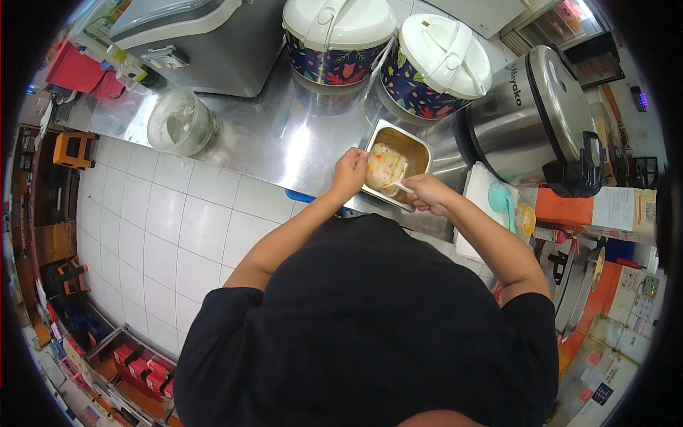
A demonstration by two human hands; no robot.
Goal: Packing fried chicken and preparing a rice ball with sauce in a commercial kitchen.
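Note:
A rectangular stainless steel food pan (422,151) stands near the front edge of the steel counter. Pale food with orange bits (382,169) lies in its left part. My left hand (350,169) is closed on the pan's left rim. The fingers of my right hand (427,194) grip the white handle of a utensil (400,186) over the pan's front right part; its far end is in the food and cannot be made out. Left along the counter is a cloudy plastic tub (179,124) with whitish residue inside.
Two patterned containers with white lids (341,22) (445,56) stand behind the pan. To the right are a large Miyako rice cooker (509,112) and a turquoise ladle (500,198) on a white surface. A grey cooler box (224,53) and a bottle (130,69) stand back left.

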